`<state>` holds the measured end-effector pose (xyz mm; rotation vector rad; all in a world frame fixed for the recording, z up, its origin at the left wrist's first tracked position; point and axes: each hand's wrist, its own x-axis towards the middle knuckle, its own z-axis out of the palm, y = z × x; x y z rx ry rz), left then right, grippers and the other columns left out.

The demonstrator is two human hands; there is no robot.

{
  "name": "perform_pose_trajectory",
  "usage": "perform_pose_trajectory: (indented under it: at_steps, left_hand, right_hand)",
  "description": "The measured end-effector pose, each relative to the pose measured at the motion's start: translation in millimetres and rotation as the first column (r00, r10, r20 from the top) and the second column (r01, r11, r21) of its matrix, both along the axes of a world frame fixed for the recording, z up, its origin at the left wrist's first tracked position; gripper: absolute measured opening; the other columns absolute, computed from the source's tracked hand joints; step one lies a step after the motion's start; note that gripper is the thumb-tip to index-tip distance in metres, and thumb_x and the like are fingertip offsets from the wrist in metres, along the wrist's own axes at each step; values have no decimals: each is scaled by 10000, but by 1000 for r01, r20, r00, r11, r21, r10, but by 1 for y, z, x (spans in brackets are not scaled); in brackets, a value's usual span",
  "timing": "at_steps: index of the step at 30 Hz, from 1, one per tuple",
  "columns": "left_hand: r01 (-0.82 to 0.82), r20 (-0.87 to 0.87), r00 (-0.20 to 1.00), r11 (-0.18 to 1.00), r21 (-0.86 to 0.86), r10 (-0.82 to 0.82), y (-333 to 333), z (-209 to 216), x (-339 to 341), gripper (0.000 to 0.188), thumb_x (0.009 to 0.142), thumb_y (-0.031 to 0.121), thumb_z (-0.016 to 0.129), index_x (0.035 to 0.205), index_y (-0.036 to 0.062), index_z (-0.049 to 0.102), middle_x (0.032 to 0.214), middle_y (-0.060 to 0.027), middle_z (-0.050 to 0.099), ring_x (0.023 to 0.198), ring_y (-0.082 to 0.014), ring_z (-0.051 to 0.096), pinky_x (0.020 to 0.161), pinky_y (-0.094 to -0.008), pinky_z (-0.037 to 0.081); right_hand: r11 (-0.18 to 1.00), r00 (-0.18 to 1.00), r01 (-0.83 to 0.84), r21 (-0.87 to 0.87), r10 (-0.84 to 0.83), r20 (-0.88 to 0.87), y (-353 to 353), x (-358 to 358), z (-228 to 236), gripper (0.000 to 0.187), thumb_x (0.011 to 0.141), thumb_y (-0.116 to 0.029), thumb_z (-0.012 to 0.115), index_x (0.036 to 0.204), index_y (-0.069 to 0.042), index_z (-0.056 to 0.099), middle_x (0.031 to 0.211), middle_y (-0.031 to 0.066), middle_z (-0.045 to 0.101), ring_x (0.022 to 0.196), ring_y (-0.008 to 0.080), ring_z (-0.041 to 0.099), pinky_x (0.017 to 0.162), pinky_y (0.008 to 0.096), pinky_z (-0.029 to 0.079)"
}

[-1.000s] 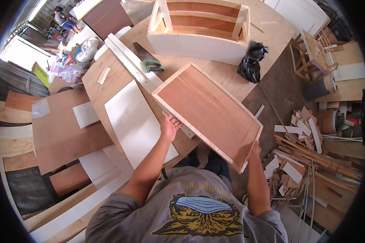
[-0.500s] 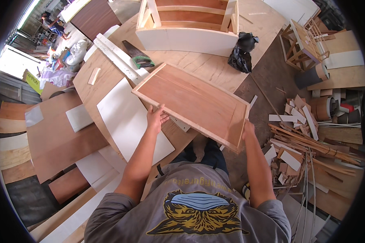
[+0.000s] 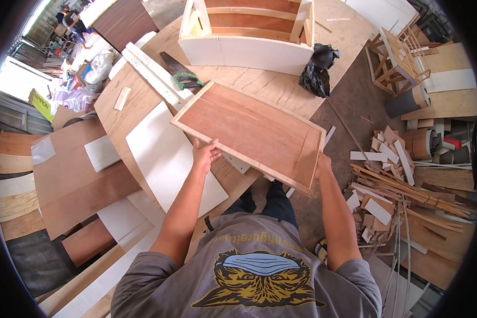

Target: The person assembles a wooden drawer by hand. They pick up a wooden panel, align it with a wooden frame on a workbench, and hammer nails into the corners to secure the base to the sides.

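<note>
A framed wooden panel (image 3: pixel 249 135), reddish-brown with a pale raised rim, is held between my two hands above the near edge of the workbench (image 3: pixel 238 85). It slants down from far left to near right. My left hand (image 3: pixel 204 155) grips the panel's near long edge, thumb over the rim and the other fingers partly underneath. At the right short end, my right hand (image 3: pixel 322 163) is closed on the rim, most of its fingers hidden. Beyond the panel lies a handsaw (image 3: pixel 180 73) with a green and black handle.
An open wooden cabinet frame (image 3: pixel 244 50) with a white front stands on the bench, a black plastic bag (image 3: pixel 317 71) beside it. A white board (image 3: pixel 161 153) lies at left. Wood offcuts (image 3: pixel 381 201) heap on the floor at right. Another person (image 3: pixel 74 22) is far off at upper left.
The panel has shifted very slightly up and left with both hands still on it. The person in the background has straightened up and moved a little to the right.
</note>
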<state>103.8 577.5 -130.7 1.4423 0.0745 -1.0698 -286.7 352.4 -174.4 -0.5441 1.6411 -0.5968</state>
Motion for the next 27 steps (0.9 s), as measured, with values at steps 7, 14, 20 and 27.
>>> perform_pose_trajectory:
  at_steps: [7, 14, 20, 27]
  left_hand:
    - [8, -280, 959, 989, -150, -50, 9, -13, 5, 616, 909, 263, 751, 1372, 156, 360, 1066, -136, 661, 875, -269, 703, 787, -437, 601]
    - [35, -76, 996, 996, -86, -42, 2, -17, -11, 477, 908, 161, 744, 1236, 170, 397, 1081, -119, 653, 853, -282, 713, 757, -471, 615]
    - [24, -49, 998, 994, -107, -29, -3, -18, -18, 414, 914, 94, 714, 1180, 153, 403, 1068, -120, 647, 805, -281, 713, 754, -463, 616]
    - [-49, -75, 997, 974, -222, 33, 14, -18, -29, 381, 933, 110, 677, 1198, 154, 407, 1049, -115, 640, 819, -278, 713, 761, -451, 616]
  right_hand:
    - [997, 997, -67, 34, 66, 41, 0, 7, 15, 445, 1049, -290, 527, 1201, 123, 588, 1073, 207, 673, 897, 321, 714, 730, 459, 604]
    - [992, 983, -126, 8, 124, 133, -3, 1, 0, 372, 1045, -225, 511, 1232, 89, 578, 1105, 196, 662, 932, 319, 704, 769, 466, 608]
    - [994, 976, -106, -19, 108, 191, -7, -10, -5, 338, 1023, -171, 518, 1250, 71, 579, 1122, 194, 661, 924, 327, 702, 761, 459, 601]
    - [984, 994, -24, -179, 42, 97, -5, 9, 27, 278, 1037, -186, 512, 1203, 18, 602, 1070, 131, 669, 964, 264, 678, 829, 421, 568]
